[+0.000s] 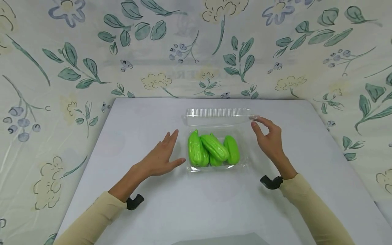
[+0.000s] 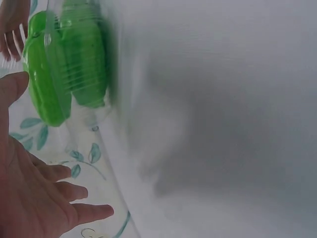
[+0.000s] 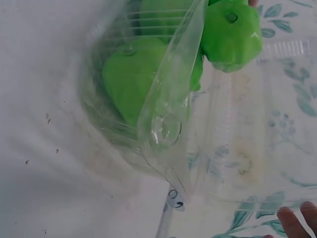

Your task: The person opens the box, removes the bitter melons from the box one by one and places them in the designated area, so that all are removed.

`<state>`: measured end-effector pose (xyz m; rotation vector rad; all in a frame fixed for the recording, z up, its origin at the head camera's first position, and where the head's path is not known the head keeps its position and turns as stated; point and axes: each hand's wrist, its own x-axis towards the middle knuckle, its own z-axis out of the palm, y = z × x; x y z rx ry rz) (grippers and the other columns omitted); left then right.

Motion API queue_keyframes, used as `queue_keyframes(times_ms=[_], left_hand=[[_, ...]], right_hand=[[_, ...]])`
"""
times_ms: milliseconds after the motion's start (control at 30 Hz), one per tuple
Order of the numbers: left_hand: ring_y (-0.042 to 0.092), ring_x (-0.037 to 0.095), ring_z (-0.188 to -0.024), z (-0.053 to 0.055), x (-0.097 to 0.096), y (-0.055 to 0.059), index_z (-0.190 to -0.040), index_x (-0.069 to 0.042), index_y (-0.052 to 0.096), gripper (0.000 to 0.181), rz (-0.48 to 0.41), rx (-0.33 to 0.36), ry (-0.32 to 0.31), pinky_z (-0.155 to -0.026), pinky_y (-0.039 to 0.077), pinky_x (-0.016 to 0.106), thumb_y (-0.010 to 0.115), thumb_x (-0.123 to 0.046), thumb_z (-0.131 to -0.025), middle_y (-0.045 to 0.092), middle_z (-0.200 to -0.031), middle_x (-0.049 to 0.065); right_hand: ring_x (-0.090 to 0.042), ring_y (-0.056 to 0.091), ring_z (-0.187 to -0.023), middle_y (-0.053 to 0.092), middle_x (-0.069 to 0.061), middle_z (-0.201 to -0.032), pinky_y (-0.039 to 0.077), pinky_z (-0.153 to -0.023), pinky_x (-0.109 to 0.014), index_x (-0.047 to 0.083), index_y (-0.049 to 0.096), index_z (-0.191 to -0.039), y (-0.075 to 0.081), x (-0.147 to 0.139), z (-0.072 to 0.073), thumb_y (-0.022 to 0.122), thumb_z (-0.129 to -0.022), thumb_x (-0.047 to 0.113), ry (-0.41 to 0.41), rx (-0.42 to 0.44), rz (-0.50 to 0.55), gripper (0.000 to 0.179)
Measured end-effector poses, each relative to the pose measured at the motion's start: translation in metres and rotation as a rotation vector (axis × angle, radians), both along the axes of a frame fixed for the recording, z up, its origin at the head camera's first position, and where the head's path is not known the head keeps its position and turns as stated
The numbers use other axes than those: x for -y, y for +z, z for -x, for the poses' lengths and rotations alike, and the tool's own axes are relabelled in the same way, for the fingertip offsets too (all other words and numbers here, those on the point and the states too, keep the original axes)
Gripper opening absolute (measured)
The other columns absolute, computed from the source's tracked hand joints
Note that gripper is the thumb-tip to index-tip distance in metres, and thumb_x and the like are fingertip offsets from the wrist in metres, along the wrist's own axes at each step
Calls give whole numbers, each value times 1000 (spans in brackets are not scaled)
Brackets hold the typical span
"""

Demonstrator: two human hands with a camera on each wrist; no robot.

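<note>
Left of the box [image 1: 216, 168], the left hand [image 1: 160, 156] is spreading wide; right of it, the right hand [image 1: 271, 139], pinch unclear, is seemingly guiding the lid [image 1: 217, 119], next needing steadiness.

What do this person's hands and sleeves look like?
The left hand and right hand are bare, without gloves. The sleeves are long, plain and beige. A small, bent black piece juts out beside each cuff.

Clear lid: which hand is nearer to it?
Right. The right hand is at the right end of the lid; the left hand is apart from it, to the lower left.
</note>
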<state>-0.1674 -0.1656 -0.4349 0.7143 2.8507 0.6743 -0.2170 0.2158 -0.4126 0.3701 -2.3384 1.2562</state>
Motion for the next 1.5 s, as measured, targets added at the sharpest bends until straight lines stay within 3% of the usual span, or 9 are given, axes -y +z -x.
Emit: queue_keyframes(times_ms=[233, 667, 1067, 1500], left_hand=[[11, 36, -147, -6, -1, -7, -158, -4, 4, 98, -23, 23, -30, -111, 23, 60, 53, -61, -94, 14, -162, 13], [13, 36, -147, -10, -6, -13, -158, -7, 6, 99, -21, 41, -47, -111, 23, 60, 53, -63, -92, 15, -162, 11], [14, 35, -147, -8, -10, -17, -159, -10, 6, 96, -28, 40, -72, -111, 23, 61, 55, -61, -93, 16, -162, 9], [15, 37, -147, -8, -7, -17, -159, -8, 8, 92, -37, 17, -106, -110, 23, 62, 54, -56, -95, 17, -162, 11]], right_hand=[[-29, 54, -125, 67, -15, -120, 34, -109, -47, 0, 68, -119, -4, 2, 12, 62, -99, 14, 19, 2, -5, 26], [-29, 56, -121, 68, -13, -118, 38, -103, -55, 2, 70, -116, -13, 3, 29, 62, -99, 17, 39, 53, -38, 24], [-32, 61, -112, 69, -14, -116, 41, -99, -56, 2, 61, -129, -24, 3, 44, 62, -97, 7, 76, 81, -93, 33], [-35, 63, -107, 69, -18, -112, 44, -97, -55, 4, 55, -135, -40, 1, 55, 62, -95, 0, 71, 183, -120, 41]])
